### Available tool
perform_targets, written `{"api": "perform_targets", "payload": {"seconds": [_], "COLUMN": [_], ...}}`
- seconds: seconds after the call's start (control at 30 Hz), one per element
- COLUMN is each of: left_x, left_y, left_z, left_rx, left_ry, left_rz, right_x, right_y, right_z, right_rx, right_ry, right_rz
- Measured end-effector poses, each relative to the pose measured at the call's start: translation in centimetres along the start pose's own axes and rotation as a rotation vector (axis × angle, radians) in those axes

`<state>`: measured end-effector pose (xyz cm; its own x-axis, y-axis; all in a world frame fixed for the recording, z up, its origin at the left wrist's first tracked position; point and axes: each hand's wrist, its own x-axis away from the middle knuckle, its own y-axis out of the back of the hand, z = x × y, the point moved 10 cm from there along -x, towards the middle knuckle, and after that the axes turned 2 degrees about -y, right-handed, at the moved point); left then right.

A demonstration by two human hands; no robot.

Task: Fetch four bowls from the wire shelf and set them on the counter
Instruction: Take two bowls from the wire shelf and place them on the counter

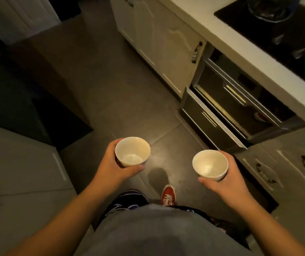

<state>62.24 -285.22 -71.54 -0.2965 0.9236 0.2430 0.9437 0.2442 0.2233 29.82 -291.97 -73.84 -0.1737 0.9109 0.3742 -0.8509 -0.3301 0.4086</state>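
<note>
**A Bowl in Each Hand**

The left hand (114,169) held one white bowl (132,152), fingers wrapped around it. The right hand (227,180) held another bowl (210,165) the same way. Both bowls were over the floor (111,89). The counter (221,30) was well apart.

We stand on a dim grey tile floor (111,100). Beyond the grip, to the right, pale cabinets (159,43) run under a white counter (212,30) with a black hob (286,39). Dark drawers (214,124) beneath it hang open.
</note>
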Motion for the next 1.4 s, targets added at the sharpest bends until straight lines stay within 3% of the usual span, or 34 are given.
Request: {"api": "perform_targets", "payload": {"seconds": [0.23,0.43,0.67,0.97,1.17,1.4], "left_x": [-5.6,-14.8,-27.3,-44.9,-54.4,-59.9], "left_y": [7.8,13.9,17.4,16.6,18.3,23.8], "left_z": [1.4,2.4,-2.0,-7.0,-9.4,-10.6], "left_rx": [-0.015,0.024,0.058,0.009,0.039,0.026], "left_ry": [0.075,0.112,0.039,-0.029,0.026,0.083], "left_rz": [-0.214,-0.293,-0.202,-0.109,-0.176,-0.328], "right_x": [-14.4,-24.4,-31.5,-43.0,-53.8,-65.1], "right_y": [-7.3,-12.6,-12.4,-10.6,-10.6,-16.5], "right_z": [11.4,19.1,22.6,24.4,28.6,38.3], "right_rx": [0.031,0.049,0.030,0.036,0.016,0.054], "right_ry": [0.165,0.235,0.161,0.129,0.115,0.244], "right_rz": [0.191,0.225,0.159,0.129,0.183,0.344]}}
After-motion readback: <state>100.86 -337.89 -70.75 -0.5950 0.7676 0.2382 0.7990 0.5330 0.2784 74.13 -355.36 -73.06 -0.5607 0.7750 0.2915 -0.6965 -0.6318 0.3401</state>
